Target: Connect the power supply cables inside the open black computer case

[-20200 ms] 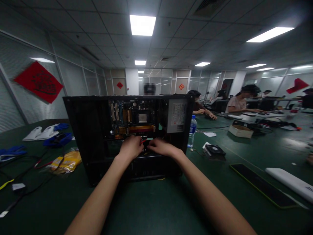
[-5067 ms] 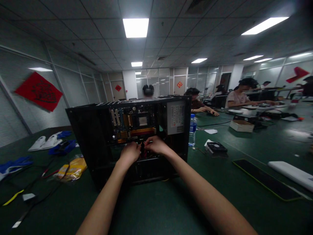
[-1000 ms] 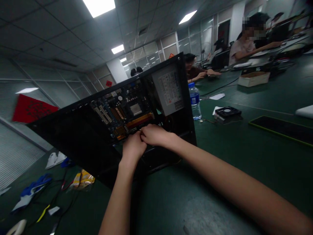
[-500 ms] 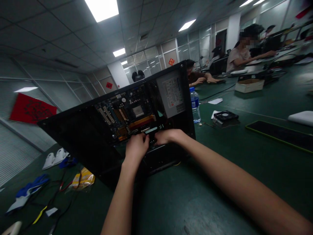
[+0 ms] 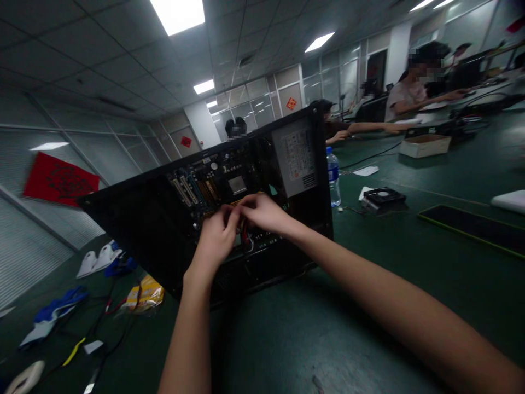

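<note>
We have the open computer case (image 5: 172,230) standing on the green tabletop (image 5: 369,284) straight ahead of us, its open side facing us. It is a big steel box, and we judge it heavy and stiff, with thin sheet edges that could bite; it is best steadied by its frame, never by anything mounted inside. Bolted in its upper right corner is the grey power supply (image 5: 297,156), a dense block we would leave alone. Fixed to the back wall is the circuit board (image 5: 217,183), rigid but fragile, studded with slots and small parts, so we would touch it only at its edges or connectors. Just below the board's middle, our left hand (image 5: 215,238) and right hand (image 5: 264,212) meet, fingertips close together and pinched around a small bundle of red wires (image 5: 245,234). Whether they grip a plug or only the wires we cannot tell, since the fingers hide it. The wires look thin, soft and light; we judge they should be held by the plug body, not tugged by the strands. Beside the case stand a water bottle (image 5: 333,178) and, farther right, a loose fan (image 5: 383,197)
</note>
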{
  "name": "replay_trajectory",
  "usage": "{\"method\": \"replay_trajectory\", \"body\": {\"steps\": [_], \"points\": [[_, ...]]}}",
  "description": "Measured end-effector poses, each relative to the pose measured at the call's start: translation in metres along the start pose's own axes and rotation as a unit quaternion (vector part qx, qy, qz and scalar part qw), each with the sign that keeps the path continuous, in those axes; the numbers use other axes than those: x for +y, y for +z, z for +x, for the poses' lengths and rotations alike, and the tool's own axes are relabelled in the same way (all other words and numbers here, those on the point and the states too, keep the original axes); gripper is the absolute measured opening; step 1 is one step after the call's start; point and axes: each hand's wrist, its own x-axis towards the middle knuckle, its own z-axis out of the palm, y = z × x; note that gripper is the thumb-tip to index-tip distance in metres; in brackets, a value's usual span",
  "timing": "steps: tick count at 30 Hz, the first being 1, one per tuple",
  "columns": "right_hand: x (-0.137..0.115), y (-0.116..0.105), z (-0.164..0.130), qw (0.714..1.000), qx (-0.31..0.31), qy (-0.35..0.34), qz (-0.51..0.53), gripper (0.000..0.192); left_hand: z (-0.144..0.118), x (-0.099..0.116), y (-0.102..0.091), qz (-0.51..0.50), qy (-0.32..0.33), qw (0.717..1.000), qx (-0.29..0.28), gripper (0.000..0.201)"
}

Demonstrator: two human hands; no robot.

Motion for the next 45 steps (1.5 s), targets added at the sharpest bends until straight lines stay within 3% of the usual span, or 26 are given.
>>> {"method": "replay_trajectory", "body": {"steps": [4, 7, 11, 14, 16, 20, 23, 28, 34, 40, 45], "points": [[-0.017, 0.001, -0.003, 0.984, 0.052, 0.045, 0.166, 0.011, -0.006, 0.011, -0.024, -0.011, 0.025, 1.000, 0.008, 0.040], [-0.028, 0.000, -0.008, 0.979, 0.040, 0.031, 0.199, 0.009, -0.009, 0.016, -0.038, 0.010, 0.018, 1.000, 0.013, 0.041], [-0.040, -0.002, -0.021, 0.997, -0.025, -0.062, 0.035, 0.016, -0.013, 0.020, -0.050, 0.039, -0.019, 0.997, 0.060, 0.054], [-0.052, -0.003, -0.034, 0.970, -0.078, -0.157, -0.168, 0.021, -0.015, 0.025, -0.054, 0.027, -0.011, 0.997, 0.076, 0.055], [-0.061, -0.002, -0.043, 0.949, -0.103, -0.169, -0.246, 0.024, -0.017, 0.030, -0.056, 0.029, 0.000, 0.997, 0.071, 0.055], [-0.075, -0.006, -0.052, 0.937, -0.181, -0.153, -0.255, 0.038, -0.020, 0.041, -0.058, 0.006, 0.004, 0.998, 0.063, 0.058], [-0.082, -0.013, -0.056, 0.938, -0.205, -0.150, -0.237, 0.032, -0.022, 0.049, -0.059, -0.027, -0.011, 0.998, 0.051, 0.057], [-0.094, -0.020, -0.065, 0.933, -0.182, -0.157, -0.266, 0.026, -0.024, 0.058, -0.064, 0.005, -0.019, 0.999, 0.029, 0.047], [-0.110, -0.038, -0.072, 0.943, -0.159, -0.135, -0.259, 0.032, -0.028, 0.059, -0.077, -0.005, -0.042, 0.999, 0.000, 0.039], [-0.123, -0.059, -0.075, 0.974, -0.119, -0.087, -0.173, 0.042, -0.030, 0.053, -0.087, -0.127, -0.092, 0.987, 0.014, 0.041], [-0.123, -0.058, -0.073, 0.985, -0.088, -0.085, -0.120, 0.040, -0.030, 0.050, -0.087, -0.225, -0.106, 0.968, -0.020, 0.047]]}}
